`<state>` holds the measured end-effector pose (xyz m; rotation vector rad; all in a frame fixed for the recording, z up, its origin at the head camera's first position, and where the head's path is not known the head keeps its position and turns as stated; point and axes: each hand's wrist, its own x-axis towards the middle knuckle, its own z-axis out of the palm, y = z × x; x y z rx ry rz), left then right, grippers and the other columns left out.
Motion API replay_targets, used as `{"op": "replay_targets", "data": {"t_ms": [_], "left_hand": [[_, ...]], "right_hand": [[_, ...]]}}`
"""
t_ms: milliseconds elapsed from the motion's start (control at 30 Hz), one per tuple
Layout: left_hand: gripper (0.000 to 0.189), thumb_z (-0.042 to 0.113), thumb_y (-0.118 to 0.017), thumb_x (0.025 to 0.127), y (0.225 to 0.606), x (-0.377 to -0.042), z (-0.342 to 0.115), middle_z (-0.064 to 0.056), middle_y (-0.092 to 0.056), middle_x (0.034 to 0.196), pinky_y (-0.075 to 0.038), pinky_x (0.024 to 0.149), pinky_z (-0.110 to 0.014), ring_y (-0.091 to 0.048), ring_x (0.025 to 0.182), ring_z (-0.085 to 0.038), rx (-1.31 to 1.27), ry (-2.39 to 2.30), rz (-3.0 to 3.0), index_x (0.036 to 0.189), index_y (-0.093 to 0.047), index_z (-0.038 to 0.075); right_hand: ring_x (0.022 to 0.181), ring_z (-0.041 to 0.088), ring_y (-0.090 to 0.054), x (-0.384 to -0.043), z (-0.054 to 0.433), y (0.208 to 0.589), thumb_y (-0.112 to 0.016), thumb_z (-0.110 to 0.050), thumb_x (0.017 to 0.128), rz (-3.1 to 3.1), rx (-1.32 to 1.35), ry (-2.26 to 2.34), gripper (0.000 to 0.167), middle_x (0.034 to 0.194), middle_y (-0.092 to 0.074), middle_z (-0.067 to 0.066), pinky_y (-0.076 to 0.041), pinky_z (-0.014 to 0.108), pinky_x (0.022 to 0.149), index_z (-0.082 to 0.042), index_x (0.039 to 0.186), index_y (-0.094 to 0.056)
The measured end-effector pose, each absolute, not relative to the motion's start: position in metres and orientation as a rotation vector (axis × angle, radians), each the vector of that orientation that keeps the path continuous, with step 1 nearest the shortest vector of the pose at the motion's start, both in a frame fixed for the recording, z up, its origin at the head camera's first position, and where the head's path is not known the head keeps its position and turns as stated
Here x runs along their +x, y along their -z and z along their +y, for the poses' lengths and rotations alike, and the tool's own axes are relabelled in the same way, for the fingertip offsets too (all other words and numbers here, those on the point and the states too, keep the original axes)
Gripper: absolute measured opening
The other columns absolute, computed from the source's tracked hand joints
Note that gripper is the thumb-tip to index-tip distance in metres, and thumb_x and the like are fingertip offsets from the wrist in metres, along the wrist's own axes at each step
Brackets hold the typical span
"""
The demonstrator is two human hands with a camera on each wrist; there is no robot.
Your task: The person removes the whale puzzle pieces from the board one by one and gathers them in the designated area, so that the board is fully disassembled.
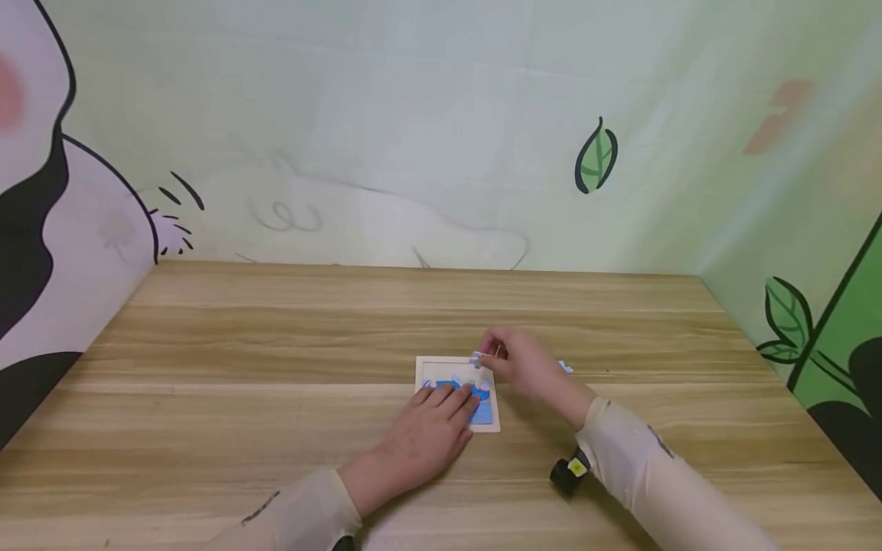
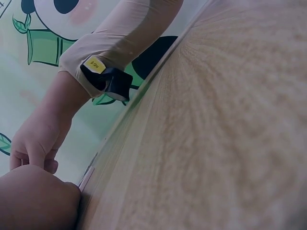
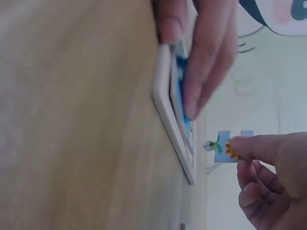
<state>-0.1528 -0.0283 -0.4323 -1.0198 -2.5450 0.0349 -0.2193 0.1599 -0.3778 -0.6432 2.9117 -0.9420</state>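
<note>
A small wooden puzzle tray (image 1: pixel 441 359) with a pale rim lies on the table. Blue puzzle pieces (image 1: pixel 485 413) fill its nearer part, while bare board shows along the far part. My left hand (image 1: pixel 423 440) rests on these pieces with its fingers extended, hiding some of them. Over the tray's far right corner, my right hand (image 1: pixel 527 371) pinches a puzzle piece (image 3: pixel 222 147) between thumb and fingers. That piece is light blue with a yellow-red flower and green leaves, and in the right wrist view it is held up off the tray.
Another light blue puzzle piece (image 1: pixel 566 366) lies on the wooden table (image 1: pixel 241 428) just right of my right hand, partly hidden by it. A black wrist camera (image 1: pixel 568 476) hangs under the right sleeve. Behind the table stands a wall (image 1: pixel 413 115) with painted cartoon drawings.
</note>
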Motion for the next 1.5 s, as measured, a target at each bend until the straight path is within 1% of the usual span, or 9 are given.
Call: {"op": "replay_targets", "data": {"t_ms": [167, 500, 633, 933, 1167, 1333, 1500], "left_hand": [[0.044, 0.040, -0.052, 0.096, 0.432, -0.152, -0.028, 0.002, -0.058, 0.135, -0.045, 0.099, -0.036, -0.052, 0.119, -0.018, -1.027, -0.026, -2.573, 0.133, -0.058, 0.017], [0.044, 0.039, -0.052, 0.096, 0.432, -0.155, -0.029, 0.000, -0.057, 0.136, -0.045, 0.100, -0.038, -0.052, 0.121, -0.019, -1.051, 0.029, -2.608, 0.134, -0.056, 0.016], [0.044, 0.038, -0.052, 0.096, 0.432, -0.156, -0.030, 0.000, -0.057, 0.137, -0.044, 0.101, -0.038, -0.052, 0.122, -0.020, -1.056, 0.041, -2.613, 0.134, -0.056, 0.016], [0.044, 0.038, -0.052, 0.096, 0.433, -0.156, -0.029, -0.001, -0.057, 0.137, -0.044, 0.101, -0.038, -0.052, 0.122, -0.020, -1.056, 0.045, -2.606, 0.133, -0.056, 0.016], [0.043, 0.038, -0.051, 0.097, 0.430, -0.155, -0.029, 0.000, -0.056, 0.138, -0.044, 0.102, -0.038, -0.052, 0.122, -0.020, -1.054, 0.043, -2.625, 0.134, -0.056, 0.017], [0.043, 0.039, -0.052, 0.096, 0.431, -0.155, -0.029, 0.000, -0.057, 0.137, -0.044, 0.101, -0.038, -0.052, 0.122, -0.020, -1.051, 0.042, -2.618, 0.133, -0.056, 0.016], [0.043, 0.038, -0.052, 0.096, 0.431, -0.155, -0.029, 0.000, -0.057, 0.137, -0.044, 0.101, -0.038, -0.052, 0.122, -0.020, -1.050, 0.038, -2.620, 0.133, -0.056, 0.016]], "right_hand": [[0.069, 0.011, -0.053, -0.224, 0.165, 0.377, -0.069, -0.011, 0.088, 2.867, -0.641, 0.993, 0.008, 0.079, -0.064, 0.003, -0.045, 0.020, 0.059, -0.009, 0.086, -0.062], [0.068, 0.010, -0.053, -0.228, 0.176, 0.369, -0.067, -0.006, 0.087, 2.788, -0.691, 1.119, 0.003, 0.081, -0.066, 0.009, -0.045, 0.018, 0.059, -0.003, 0.087, -0.065], [0.070, 0.011, -0.052, -0.229, 0.181, 0.365, -0.067, -0.007, 0.088, 2.761, -0.671, 1.130, 0.004, 0.084, -0.067, 0.010, -0.045, 0.018, 0.061, -0.003, 0.089, -0.067], [0.071, 0.013, -0.052, -0.231, 0.196, 0.354, -0.065, -0.009, 0.090, 2.700, -0.609, 1.139, 0.010, 0.088, -0.067, 0.010, -0.045, 0.019, 0.060, -0.002, 0.095, -0.069], [0.069, 0.014, -0.050, -0.235, 0.211, 0.344, -0.063, -0.007, 0.091, 2.662, -0.634, 1.162, 0.011, 0.085, -0.065, 0.012, -0.044, 0.019, 0.058, 0.001, 0.096, -0.068], [0.073, 0.014, -0.051, -0.235, 0.221, 0.341, -0.062, -0.010, 0.092, 2.667, -0.617, 1.119, 0.012, 0.087, -0.064, 0.011, -0.048, 0.021, 0.061, 0.000, 0.097, -0.068], [0.070, 0.015, -0.052, -0.235, 0.235, 0.338, -0.062, -0.010, 0.092, 2.660, -0.612, 1.103, 0.012, 0.084, -0.063, 0.011, -0.049, 0.023, 0.060, 0.000, 0.096, -0.067]]}}
